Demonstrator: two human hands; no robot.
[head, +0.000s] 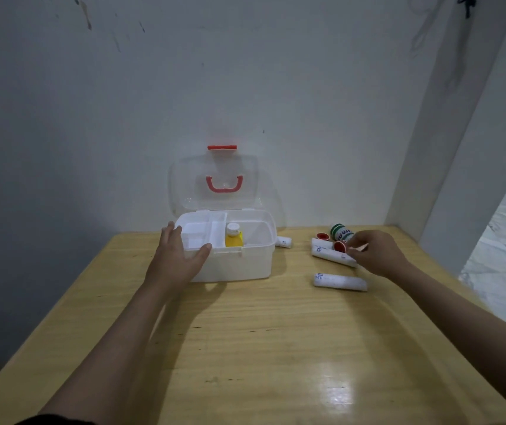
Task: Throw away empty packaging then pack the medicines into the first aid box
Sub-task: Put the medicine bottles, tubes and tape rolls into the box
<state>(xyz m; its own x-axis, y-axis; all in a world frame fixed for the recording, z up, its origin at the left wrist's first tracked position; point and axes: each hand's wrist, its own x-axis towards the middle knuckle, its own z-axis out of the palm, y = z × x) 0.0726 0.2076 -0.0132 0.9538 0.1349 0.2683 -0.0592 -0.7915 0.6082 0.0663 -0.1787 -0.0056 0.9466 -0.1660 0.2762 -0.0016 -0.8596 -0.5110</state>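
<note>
Head view shows the left hand resting flat and spread on the near-left corner of the box, thumb on the front rim, fingers open and gripping nothing. The right hand reaches to the items at the right, with fingertips pinched together beside a red cap; I cannot tell what they hold. The box stands open, its clear lid upright against the wall, and a yellow bottle stands upright inside. Two white rolls lie on their sides, long axes running left to right. A green bottle lies tilted behind them. The table is light wood and glossy, set against a pale wall
</note>
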